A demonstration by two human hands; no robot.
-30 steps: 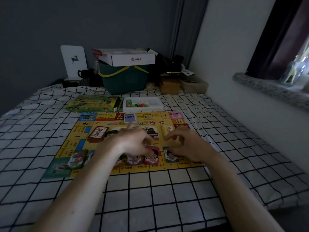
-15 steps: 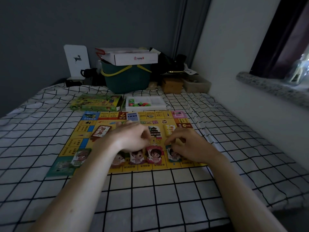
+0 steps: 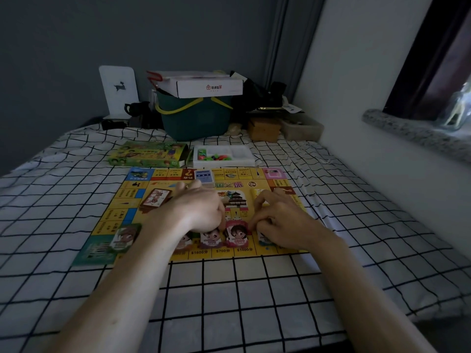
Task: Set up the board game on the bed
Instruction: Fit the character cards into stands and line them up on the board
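Pretty dim room here, but the yellow game board (image 3: 178, 215) is being laid flat on the bed (image 3: 254, 289), on a white sheet with a black grid, roughly mid-bed and a bit toward the far end.

Both bare hands are being held low over the near edge of the board. The left hand (image 3: 201, 208) is being kept knuckles-up with the fingers curled down toward the row of character cards; whether anything is actually being pinched can't be told, since the fingertips are hidden under the hand. The right hand (image 3: 280, 220) is being held with fingers bent and bunched together just beside the red character card (image 3: 237, 234), touching or nearly touching its right edge. Whether a card is being gripped there can't be told either.

A pinkish character card (image 3: 211, 238) is being shown just left of the red one, and a green character card (image 3: 125, 236) is lying well apart near the board's near-left corner. A brown card stack (image 3: 155, 198) is sitting on the left half of the board, and a blue card deck (image 3: 203, 175) is resting at the far edge.

Just beyond the board, the green game box (image 3: 147, 156) and a white tray (image 3: 229, 155) of coloured pieces are being kept side by side. Further back, a teal basket (image 3: 196, 118) is being topped by a white carton (image 3: 204, 84).
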